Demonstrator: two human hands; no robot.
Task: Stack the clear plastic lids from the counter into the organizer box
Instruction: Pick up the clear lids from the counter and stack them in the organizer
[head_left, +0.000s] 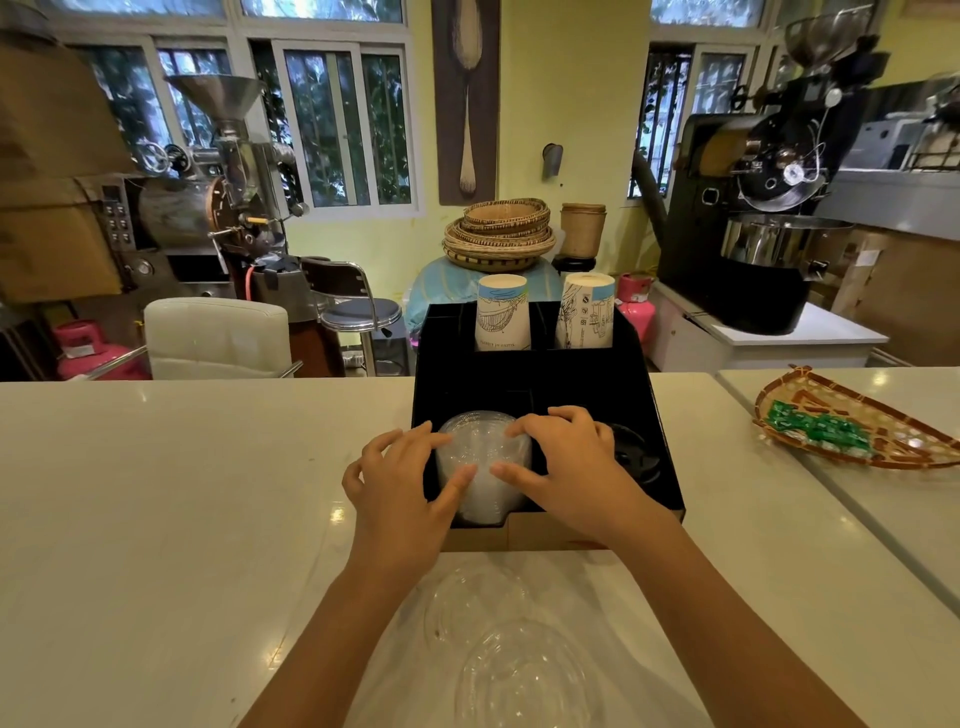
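A stack of clear plastic lids (480, 457) sits in the front left compartment of the black organizer box (644, 415). My left hand (400, 483) holds the stack's left side, thumb on top. My right hand (566, 462) holds its right side, fingers spread over the top. More clear lids (519, 670) lie loose on a clear plastic sheet on the counter, between my forearms. One more loose lid (475, 603) lies nearer the box.
Black lids (636, 457) fill the front right compartment. Two stacks of paper cups (503, 317) stand in the box's back compartments. A woven tray with green packets (852, 431) lies on the counter at right. The white counter (182, 493) stretches left.
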